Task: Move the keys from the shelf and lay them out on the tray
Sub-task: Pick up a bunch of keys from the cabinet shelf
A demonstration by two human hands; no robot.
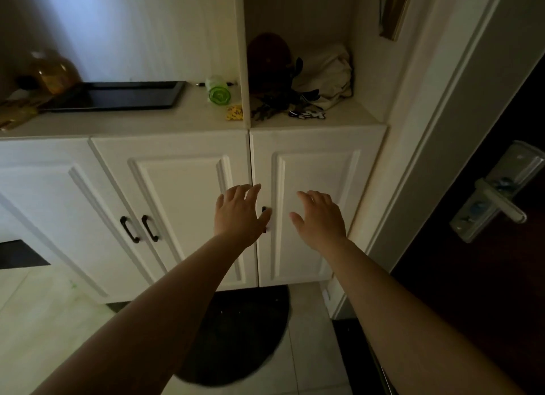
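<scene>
Head view: both bare forearms reach forward in front of the white cabinet doors (177, 206). The left hand (237, 214) has its grip released, fingers spread and grasping nothing; it covers most of a small black door handle (264, 210) at the seam between two doors. The right hand (321, 217), just beside it at 3 o'clock, is likewise released, fingers loosely curved, palm toward the door panel; whether it touches the panel cannot be told.

The keys (271, 107) lie in a dark tangle on the floor of the open shelf (348, 116) niche, at 12 o'clock from the hands and well apart from them. A black-and-white key fob (308, 114) lies at the front edge of the tangle. Behind the keys sits a dark red rounded object (268, 55), too dim to name, and at their 2 o'clock a crumpled cream cloth bag (327, 76).

A white upright panel (240, 55) divides the niche from the desk (132, 120) at 9 o'clock. On the desk the black tray (118, 95) lies flat, well apart from the keys. Between tray and panel lie a green roll (218, 91) and a small yellow packet (234, 112). At the tray's 9 o'clock stands an amber bottle (54, 73), blurred.

At 3 o'clock a dark door carries a silver lever handle (498, 194). A dark round mat (236, 335) lies on the floor under the forearms.
</scene>
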